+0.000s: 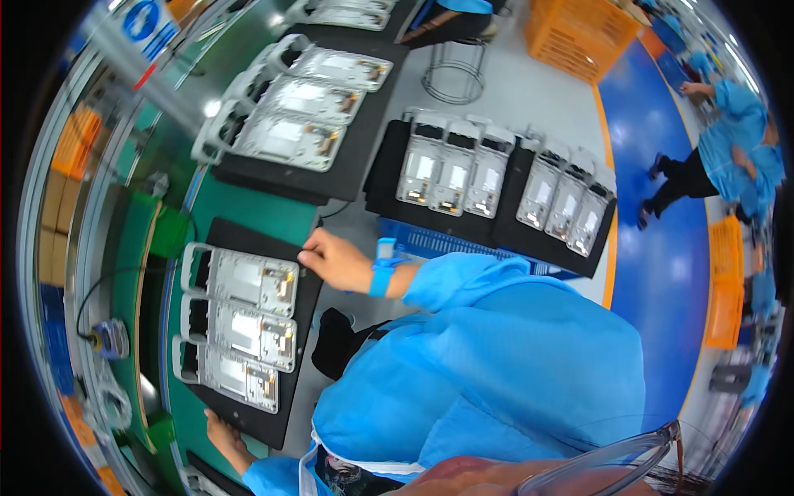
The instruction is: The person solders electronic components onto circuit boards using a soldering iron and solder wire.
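Observation:
A black board [310, 285] lies at a slant on the green bench. Three grey-white metal frames [252, 281] with loop handles rest on it in a row, pale rectangles and small gold-coloured parts showing on them. My right hand [335, 258], wearing a blue wristband [383, 266], pinches the board's upper right corner. At the board's lower edge is my left hand [225, 438], its fingers curled against the rim and partly hidden.
More black boards [273, 178] carrying similar frames are stacked farther up the bench. Two loaded boards [504, 227] sit over a blue crate [430, 240] at right. Beyond are a stool [453, 74], an orange crate [579, 37] and a person [728, 140] in blue.

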A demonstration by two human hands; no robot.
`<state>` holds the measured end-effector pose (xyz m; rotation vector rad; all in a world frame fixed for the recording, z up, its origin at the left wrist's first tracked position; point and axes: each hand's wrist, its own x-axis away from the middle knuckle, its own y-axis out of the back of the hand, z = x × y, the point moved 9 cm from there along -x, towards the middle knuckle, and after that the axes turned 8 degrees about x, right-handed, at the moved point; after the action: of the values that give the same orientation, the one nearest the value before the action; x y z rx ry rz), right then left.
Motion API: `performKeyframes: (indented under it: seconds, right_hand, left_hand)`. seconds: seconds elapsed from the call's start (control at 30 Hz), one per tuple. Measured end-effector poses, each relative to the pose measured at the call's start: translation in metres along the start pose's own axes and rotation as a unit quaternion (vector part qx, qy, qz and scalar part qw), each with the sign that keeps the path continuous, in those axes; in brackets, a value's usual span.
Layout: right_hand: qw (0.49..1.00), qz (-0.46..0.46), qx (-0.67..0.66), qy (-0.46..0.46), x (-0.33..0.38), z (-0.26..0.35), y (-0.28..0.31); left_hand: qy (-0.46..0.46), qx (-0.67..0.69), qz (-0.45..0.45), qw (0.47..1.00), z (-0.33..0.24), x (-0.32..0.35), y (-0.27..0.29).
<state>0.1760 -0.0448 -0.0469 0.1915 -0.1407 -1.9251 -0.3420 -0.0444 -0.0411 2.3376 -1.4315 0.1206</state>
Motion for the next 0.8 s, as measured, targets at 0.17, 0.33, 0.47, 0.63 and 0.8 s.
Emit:
performKeyframes:
  seconds: [0.17, 0.33, 0.47, 0.63, 0.8]
  right_hand:
    - [0.999, 0.047, -0.021, -0.006, 0.011, 0.014, 0.021]
    - [0.992, 0.098, -0.08, -0.003, 0.017, 0.008, 0.021]
    - [0.988, 0.025, -0.143, 0.046, 0.002, 0.007, 0.011]
    - [0.987, -0.016, -0.155, -0.049, 0.001, -0.011, 0.039]
    - [0.965, 0.072, -0.228, -0.106, 0.008, 0.003, 0.015]
  left_hand:
    - [-0.015, -0.019, -0.002, 1.0, -0.017, -0.002, -0.012]
    - [-0.024, -0.044, 0.033, 0.998, -0.014, -0.004, -0.008]
    - [-0.027, -0.004, 0.029, 0.999, -0.015, 0.015, -0.021]
    - [-0.146, -0.053, -0.011, 0.988, -0.013, 0.001, -0.034]
    - [-0.122, -0.075, -0.02, 0.99, -0.013, 0.006, -0.019]
